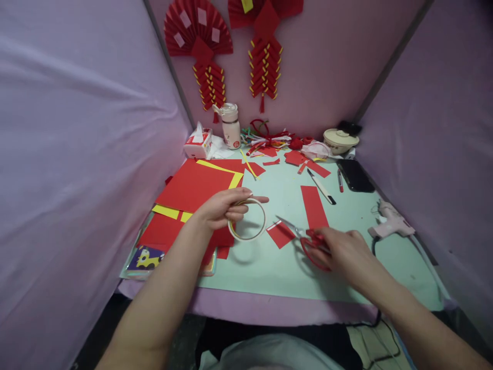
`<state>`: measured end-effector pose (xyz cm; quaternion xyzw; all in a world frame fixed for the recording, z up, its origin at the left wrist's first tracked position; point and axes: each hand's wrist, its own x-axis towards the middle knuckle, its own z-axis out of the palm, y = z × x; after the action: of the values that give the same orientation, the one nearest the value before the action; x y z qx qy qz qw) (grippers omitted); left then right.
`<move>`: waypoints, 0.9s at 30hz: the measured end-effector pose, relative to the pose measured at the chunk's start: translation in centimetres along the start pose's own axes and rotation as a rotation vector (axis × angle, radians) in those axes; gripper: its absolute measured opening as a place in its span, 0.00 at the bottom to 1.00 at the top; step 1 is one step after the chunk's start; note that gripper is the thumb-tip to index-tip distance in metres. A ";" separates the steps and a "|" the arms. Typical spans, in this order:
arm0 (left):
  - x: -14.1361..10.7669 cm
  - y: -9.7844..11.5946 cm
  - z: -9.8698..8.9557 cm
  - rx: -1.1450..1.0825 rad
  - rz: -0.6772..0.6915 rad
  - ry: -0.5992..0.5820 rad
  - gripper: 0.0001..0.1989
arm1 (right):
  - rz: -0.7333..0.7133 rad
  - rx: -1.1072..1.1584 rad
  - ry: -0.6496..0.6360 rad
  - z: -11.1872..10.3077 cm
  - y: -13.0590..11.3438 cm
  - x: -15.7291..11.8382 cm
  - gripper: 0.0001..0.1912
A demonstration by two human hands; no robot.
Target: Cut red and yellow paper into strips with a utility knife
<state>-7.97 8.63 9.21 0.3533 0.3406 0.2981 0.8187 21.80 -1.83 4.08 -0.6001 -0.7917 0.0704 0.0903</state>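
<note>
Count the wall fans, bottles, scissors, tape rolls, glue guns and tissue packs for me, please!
Wall fans: 2
Bottles: 1
Scissors: 1
Tape rolls: 1
Glue guns: 1
Tissue packs: 1
Total: 7

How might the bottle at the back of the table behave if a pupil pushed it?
The bottle would probably tip if pushed near its lid, since it stands upright and is clearly taller than wide. Once down, it might roll on its rounded side, though the lid's jutting part could check it. Its opaque wall hides any contents.
</note>
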 end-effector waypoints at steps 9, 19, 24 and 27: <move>-2.6 -6.4 0.2 -0.156 0.070 0.085 0.09 | 0.036 -0.053 0.147 2.0 -0.9 12.3 0.13; -3.0 -7.6 0.2 -0.200 0.067 0.095 0.13 | -0.172 -0.047 0.154 5.8 -4.9 2.2 0.17; -2.8 -7.9 0.2 -0.214 0.081 0.094 0.12 | -0.109 -0.114 0.145 6.3 -5.3 2.5 0.20; -2.8 -7.8 0.2 -0.217 0.089 0.105 0.12 | -0.090 -0.139 0.121 6.1 -5.5 2.6 0.21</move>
<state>-7.55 2.10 4.15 0.2613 0.3329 0.3872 0.8191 14.59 -0.81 -0.51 -0.5720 -0.8139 -0.0252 0.0991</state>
